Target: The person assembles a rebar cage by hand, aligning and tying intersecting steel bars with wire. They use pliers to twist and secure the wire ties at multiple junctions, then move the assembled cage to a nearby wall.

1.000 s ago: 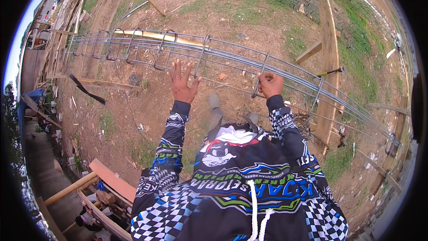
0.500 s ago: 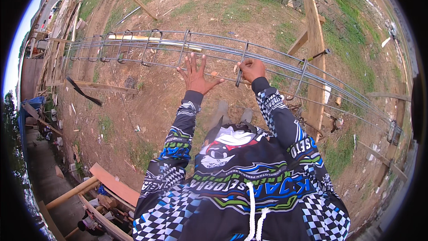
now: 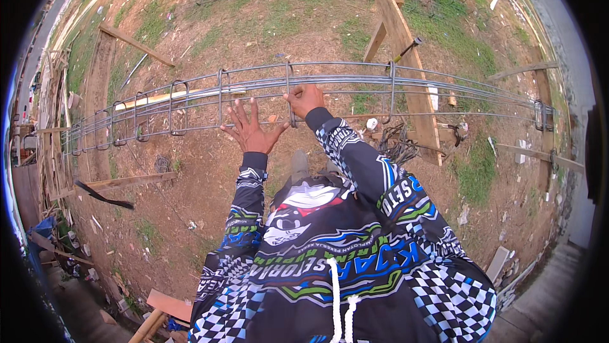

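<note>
1. Far left, the steel bar cage (image 3: 355,79) bunches up in the view, rings sitting close together. A pale wood strip (image 3: 149,100) runs along it there, so not much slack on that side.

2. Next ring over (image 3: 221,92) is just left of the left hand (image 3: 252,134). That grip is wide, fingers splayed, nothing held. Can't tell if the palm is actually on the lower bar. A second ago it sat left of that ring; now it's right of it and closer to the other hand.

3. Right hand (image 3: 306,99) has its grip pinched narrow on the upright wire ring (image 3: 288,76), which goes around the bars mid-cage. That ring looks shifted left since the earlier views, so I'd call the spacing uneven now: tighter left, wider right.

4. Most of the sliding room is the run of bar from there to the right-hand ring (image 3: 392,92).

5. That one's right by the plank edge (image 3: 431,140), with a tool handle (image 3: 406,50) poking over and tangled wire (image 3: 398,144) below. Snaggy corner, imo.
</note>
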Demonstrator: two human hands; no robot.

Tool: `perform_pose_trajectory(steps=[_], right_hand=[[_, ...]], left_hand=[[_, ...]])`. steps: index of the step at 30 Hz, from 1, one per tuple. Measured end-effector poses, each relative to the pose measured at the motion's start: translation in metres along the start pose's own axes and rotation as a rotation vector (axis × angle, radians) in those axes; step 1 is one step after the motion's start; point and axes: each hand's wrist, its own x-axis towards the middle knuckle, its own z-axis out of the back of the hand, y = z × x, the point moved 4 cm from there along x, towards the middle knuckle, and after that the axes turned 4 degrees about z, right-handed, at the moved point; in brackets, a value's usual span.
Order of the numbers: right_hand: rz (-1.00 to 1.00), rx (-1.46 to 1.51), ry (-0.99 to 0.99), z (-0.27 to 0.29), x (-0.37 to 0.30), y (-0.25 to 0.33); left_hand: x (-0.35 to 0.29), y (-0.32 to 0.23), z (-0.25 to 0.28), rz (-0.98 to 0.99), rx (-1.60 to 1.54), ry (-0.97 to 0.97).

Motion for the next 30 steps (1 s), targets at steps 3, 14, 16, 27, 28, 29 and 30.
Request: perform_pose_trajectory(steps=[3, 14, 16, 27, 28, 29, 30], right_hand=[[0.129, -0.061, -0.247, 0.045, -0.014, 0.005], [-0.070, -0.476, -0.490, 0.209, -0.039, -0.100], [-0.043, -0.346, -0.411, 0.196, -0.037, -0.085], [0.024, -0.260, -0.264, 0.208, -0.031, -0.112], [0.004, -0.267, -0.245, 0.219, -0.028, -0.121], [-0.007, -0.226, -0.240, 0.230, -0.024, -0.130], [-0.026, -0.187, -0.239, 0.240, -0.020, -0.144]], left_hand=[[-0.001, 0.008, -0.002, 0.021, 0.021, 0.006], [-0.051, -0.047, 0.019, -0.335, -0.808, 0.187], [-0.064, -0.085, 0.032, -0.453, -0.697, 0.225], [-0.059, -0.169, -0.017, -0.164, -0.113, 0.130], [-0.055, -0.172, -0.020, -0.129, -0.108, 0.105], [-0.052, -0.174, -0.023, -0.098, -0.092, 0.085], [-0.051, -0.177, -0.024, -0.073, -0.078, 0.071]])
